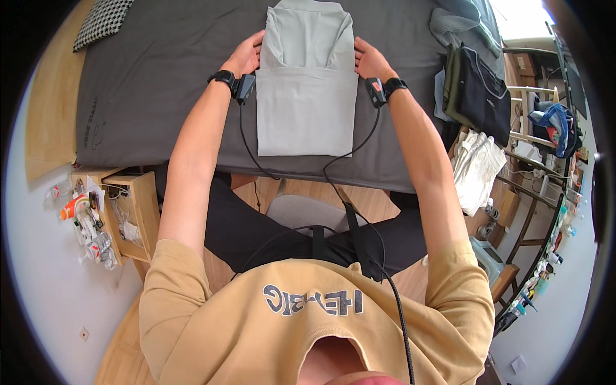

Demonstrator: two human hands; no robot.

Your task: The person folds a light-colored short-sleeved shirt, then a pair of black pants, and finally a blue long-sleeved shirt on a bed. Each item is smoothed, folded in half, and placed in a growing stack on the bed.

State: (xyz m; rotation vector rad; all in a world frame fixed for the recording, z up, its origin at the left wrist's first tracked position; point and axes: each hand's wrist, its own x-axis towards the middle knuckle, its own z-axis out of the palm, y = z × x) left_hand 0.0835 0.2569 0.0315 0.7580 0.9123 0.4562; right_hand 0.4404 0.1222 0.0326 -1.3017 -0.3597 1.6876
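Light grey garment (306, 112): lay on the dark grey sheet (173, 77), directly between both hands.
Left hand (246, 56): rested loosely open against the garment's left edge, with nothing visibly pinched.
Right hand (373, 62): stood part-open at the right edge, fingers loosely bent, gripping nothing visible.
Folds done: seemed turned in along both sides and doubled up from the near end, judging by the straight outline and crosswise edge.
Folds left: looked unfinished at the far end, loosely creased and not yet turned over.
Dark shirt (484, 93): lay apart at right, apparently already folded.
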